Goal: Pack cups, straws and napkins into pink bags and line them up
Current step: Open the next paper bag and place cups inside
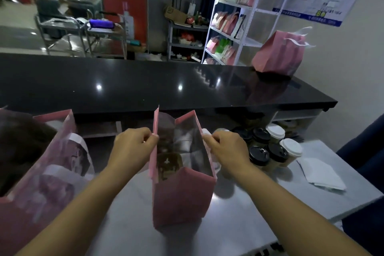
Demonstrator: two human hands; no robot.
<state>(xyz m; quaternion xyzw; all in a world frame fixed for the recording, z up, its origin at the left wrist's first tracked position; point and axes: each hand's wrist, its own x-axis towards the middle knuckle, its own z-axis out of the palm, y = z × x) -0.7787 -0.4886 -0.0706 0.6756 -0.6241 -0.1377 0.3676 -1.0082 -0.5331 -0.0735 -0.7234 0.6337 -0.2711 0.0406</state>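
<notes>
A pink paper bag (182, 197) stands upright on the grey worktop (239, 224) in front of me, its mouth spread wide. My left hand (133, 143) pinches its left rim and my right hand (228, 147) pinches its right rim. The bag's inside looks dark and I cannot tell what lies in it. Several lidded cups (270, 147), with black and white lids, stand in a cluster just right of my right hand. A stack of white napkins (322, 172) lies right of the cups. Another pink bag (280, 54) stands on the black counter at the far right.
More pink bags (41, 183) lie stacked at the left edge of the worktop. The raised black counter (145, 83) runs across behind the worktop. A white shelf rack (239, 16) with coloured bags stands beyond it. Metal carts (83, 33) stand at the far left.
</notes>
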